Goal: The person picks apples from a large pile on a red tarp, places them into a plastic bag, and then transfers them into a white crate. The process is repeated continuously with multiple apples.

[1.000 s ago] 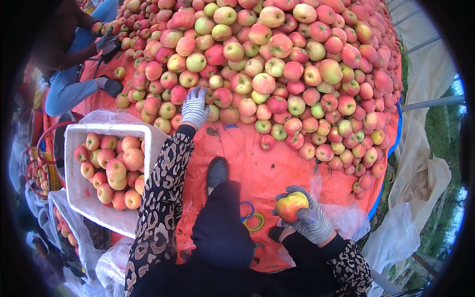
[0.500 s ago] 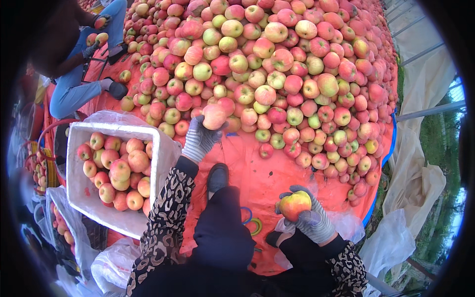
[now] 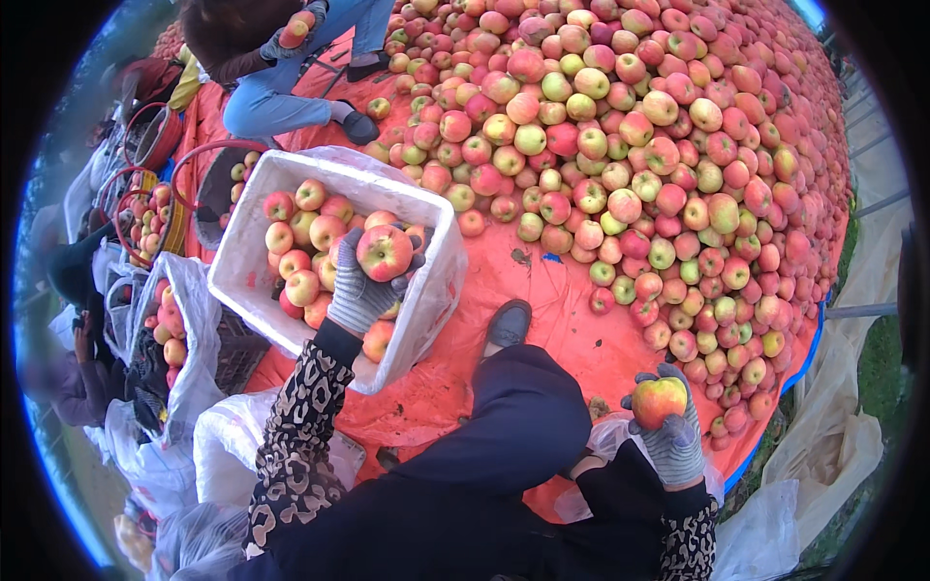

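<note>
My left hand (image 3: 360,293), in a striped grey glove, is closed around a red apple (image 3: 385,253) over the white foam box (image 3: 446,247). Several red and yellow apples (image 3: 302,287) lie inside that box, and my hand hides some of them. On the right, my gloved right hand (image 3: 675,443) grips a yellow-red apple (image 3: 660,402), low over the red sheet's edge. A large heap of red and green apples (image 3: 659,165) spreads in front of me.
A red sheet (image 3: 455,382) lies under the heap and my feet. At the upper left a person (image 3: 262,87) in blue trousers sits holding apples. Handled baskets (image 3: 145,223) and plastic bags (image 3: 208,320) of apples stand at the left. Crumpled plastic (image 3: 823,465) lies at the right.
My left hand has carried its apple from the heap's near edge to above the foam box. The view has turned left. My right hand still holds its apple, with the fingers now more upright.
</note>
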